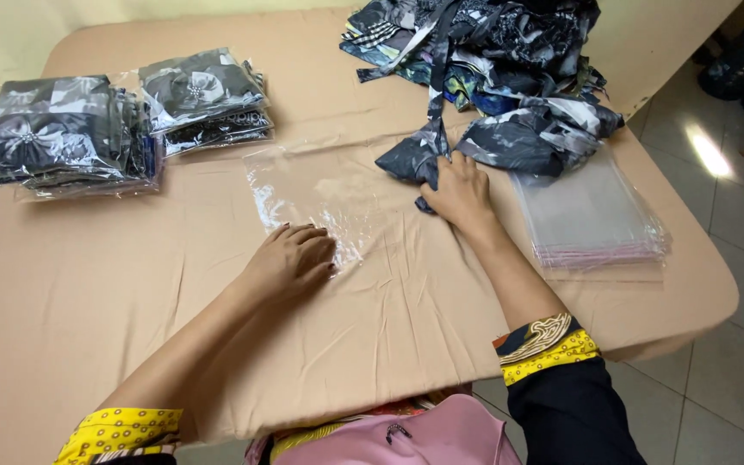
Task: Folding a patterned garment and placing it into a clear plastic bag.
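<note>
My left hand (293,258) lies flat, pinning the slippery clear bag (316,202); right hand (461,194), beside the bag, seemingly pinches a soft, limp cloth (413,159).

Clear bag (320,194): thin glossy plastic, crinkled. Folded garment (510,138): soft printed cloth, slight sheen. Desk (131,275) cover: matt beige cloth, lightly creased.

Single head-worn view, looking steeply down and forward across the cloth-covered table (88,293) at close range; far table edge at 12 o'clock, floor tiles (734,362) at 3 o'clock.
</note>
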